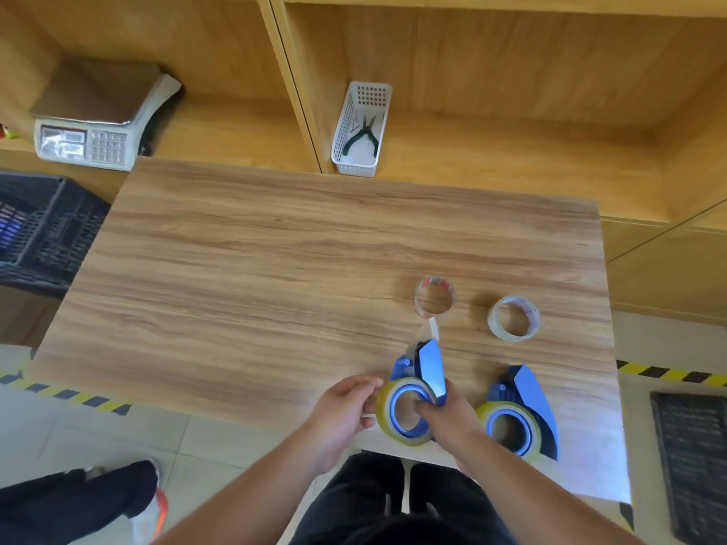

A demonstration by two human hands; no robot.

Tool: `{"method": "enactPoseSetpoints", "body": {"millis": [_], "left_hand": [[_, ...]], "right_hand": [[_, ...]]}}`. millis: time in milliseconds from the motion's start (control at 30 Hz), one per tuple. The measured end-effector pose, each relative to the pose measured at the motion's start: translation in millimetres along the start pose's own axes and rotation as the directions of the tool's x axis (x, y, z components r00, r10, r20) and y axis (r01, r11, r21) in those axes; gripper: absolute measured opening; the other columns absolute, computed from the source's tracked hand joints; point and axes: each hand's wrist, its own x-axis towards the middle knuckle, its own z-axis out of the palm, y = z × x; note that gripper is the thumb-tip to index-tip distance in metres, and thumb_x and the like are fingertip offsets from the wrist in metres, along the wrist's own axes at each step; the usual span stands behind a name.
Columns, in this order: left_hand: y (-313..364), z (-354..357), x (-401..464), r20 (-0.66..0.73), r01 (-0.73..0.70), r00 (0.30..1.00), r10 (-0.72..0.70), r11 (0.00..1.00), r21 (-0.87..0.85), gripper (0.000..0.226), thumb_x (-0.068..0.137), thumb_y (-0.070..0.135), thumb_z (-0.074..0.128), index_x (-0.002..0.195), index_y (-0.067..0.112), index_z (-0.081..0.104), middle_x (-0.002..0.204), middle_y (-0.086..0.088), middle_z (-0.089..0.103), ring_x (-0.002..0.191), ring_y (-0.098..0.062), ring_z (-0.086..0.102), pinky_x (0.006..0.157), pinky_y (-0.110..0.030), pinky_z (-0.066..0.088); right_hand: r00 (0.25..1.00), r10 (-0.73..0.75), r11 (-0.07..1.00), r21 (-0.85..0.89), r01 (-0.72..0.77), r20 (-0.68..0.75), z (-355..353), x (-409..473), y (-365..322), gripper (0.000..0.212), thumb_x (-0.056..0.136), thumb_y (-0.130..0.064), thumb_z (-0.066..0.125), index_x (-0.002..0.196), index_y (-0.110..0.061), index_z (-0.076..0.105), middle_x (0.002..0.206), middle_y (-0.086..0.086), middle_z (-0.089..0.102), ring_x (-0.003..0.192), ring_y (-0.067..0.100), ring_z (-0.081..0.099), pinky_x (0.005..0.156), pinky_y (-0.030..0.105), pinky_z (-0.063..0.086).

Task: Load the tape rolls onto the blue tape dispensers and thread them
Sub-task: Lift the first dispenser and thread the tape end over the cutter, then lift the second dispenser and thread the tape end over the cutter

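Two blue tape dispensers sit near the table's front right. My right hand (444, 418) grips one dispenser (427, 367), with fingers hooked into the hub of its yellowish tape roll (387, 418). My left hand (346, 411) pinches the left edge of that same roll. A strip of clear tape (427, 332) sticks out past the dispenser's front. The second dispenser (531, 399) lies to the right with its own roll (507, 426) mounted, untouched. Two nearly spent clear rolls lie farther back: one (434, 297) just beyond the held dispenser, another (513, 318) to its right.
The wooden table (255, 269) stands against wooden shelving. A white basket (360, 127) holding pliers and a weighing scale (94, 120) rest on the shelf. A dark crate (35, 230) is at left, a second person's leg (78, 501) at lower left.
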Motion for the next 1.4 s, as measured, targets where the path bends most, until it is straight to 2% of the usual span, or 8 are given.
{"method": "enactPoseSetpoints", "body": {"millis": [167, 433, 600, 833, 1033, 1133, 1267, 1400], "left_hand": [[-13.0, 3.7, 9.5, 0.008, 0.032, 0.999, -0.033, 0.995, 0.095, 0.017, 0.103, 0.029, 0.058, 0.108, 0.025, 0.074, 0.113, 0.001, 0.076, 0.107, -0.015, 0.071, 0.085, -0.027, 0.059], [-25.4, 9.2, 38.4, -0.017, 0.093, 0.996, -0.091, 0.984, 0.154, 0.015, 0.103, 0.031, 0.056, 0.109, 0.03, 0.069, 0.121, -0.004, 0.073, 0.112, -0.015, 0.069, 0.1, -0.034, 0.057], [-28.4, 9.3, 45.2, -0.021, 0.107, 0.994, -0.106, 0.985, 0.138, 0.016, 0.103, 0.034, 0.054, 0.106, 0.032, 0.07, 0.116, 0.0, 0.076, 0.109, -0.014, 0.071, 0.102, -0.037, 0.056], [-36.0, 10.4, 47.9, -0.046, 0.09, 0.995, -0.084, 0.987, 0.136, 0.022, 0.104, 0.036, 0.05, 0.106, 0.033, 0.072, 0.11, 0.001, 0.078, 0.106, -0.012, 0.072, 0.098, -0.035, 0.057], [-30.8, 12.4, 43.2, -0.057, 0.065, 0.997, -0.056, 0.979, 0.191, 0.025, 0.103, 0.038, 0.049, 0.113, 0.032, 0.071, 0.113, 0.001, 0.075, 0.107, -0.014, 0.07, 0.091, -0.034, 0.057], [-22.6, 14.0, 38.5, -0.134, 0.007, 0.99, 0.031, 0.96, 0.279, 0.018, 0.098, 0.039, 0.052, 0.104, 0.035, 0.069, 0.108, 0.005, 0.073, 0.1, -0.016, 0.068, 0.094, -0.041, 0.056], [-11.7, 29.8, 28.4, -0.193, -0.157, 0.942, 0.273, 0.87, 0.467, 0.025, 0.099, 0.028, 0.056, 0.122, 0.026, 0.065, 0.122, 0.01, 0.062, 0.1, -0.008, 0.062, 0.073, -0.015, 0.042], [-14.0, 66.9, 19.7, -0.087, -0.334, 0.9, 0.428, 0.803, 0.493, 0.02, 0.097, 0.019, 0.062, 0.113, 0.031, 0.062, 0.118, 0.009, 0.061, 0.091, 0.006, 0.058, 0.074, -0.001, 0.04]], "right_hand": [[0.997, -0.043, 0.962, -0.273, 0.023, -0.068, 12.7, 16.3, 8.2, 0.044, 0.09, -0.032, 0.066, 0.131, -0.022, 0.054, 0.127, 0.005, 0.052, 0.095, 0.024, 0.062, 0.078, 0.036, 0.05], [0.993, -0.079, 0.924, -0.38, 0.042, -0.083, 20.8, 37.2, 11.2, 0.063, 0.094, -0.02, 0.064, 0.15, -0.025, 0.036, 0.137, 0.005, 0.045, 0.098, 0.028, 0.061, 0.078, 0.037, 0.052], [0.99, -0.094, 0.908, -0.417, 0.043, -0.103, 25.7, 41.7, 10.2, 0.053, 0.092, -0.017, 0.064, 0.139, -0.024, 0.041, 0.132, 0.007, 0.047, 0.103, 0.035, 0.064, 0.085, 0.048, 0.058], [0.991, -0.084, 0.904, -0.427, 0.034, -0.1, 27.8, 46.0, 14.8, 0.053, 0.091, -0.02, 0.067, 0.135, -0.021, 0.039, 0.13, 0.012, 0.047, 0.101, 0.037, 0.064, 0.087, 0.048, 0.056], [0.997, -0.059, 0.924, -0.38, 0.033, -0.058, 23.5, 47.4, 15.0, 0.063, 0.087, -0.025, 0.069, 0.14, -0.021, 0.035, 0.137, 0.011, 0.043, 0.104, 0.035, 0.062, 0.07, 0.04, 0.057], [0.995, -0.092, 0.931, -0.359, 0.072, -0.038, 16.0, 41.6, 13.9, 0.069, 0.083, -0.026, 0.069, 0.143, -0.023, 0.035, 0.136, 0.007, 0.042, 0.106, 0.032, 0.06, 0.074, 0.041, 0.058], [0.976, -0.205, 0.915, -0.368, 0.165, -0.073, -3.9, 27.6, 6.4, 0.073, 0.085, -0.023, 0.066, 0.149, -0.022, 0.032, 0.139, 0.007, 0.041, 0.119, 0.033, 0.053, 0.092, 0.049, 0.056], [0.857, -0.456, 0.855, -0.384, 0.348, -0.239, -50.3, 13.6, 6.5, 0.061, 0.086, -0.011, 0.064, 0.143, -0.016, 0.043, 0.127, 0.006, 0.05, 0.115, 0.027, 0.052, 0.095, 0.042, 0.049]]}}
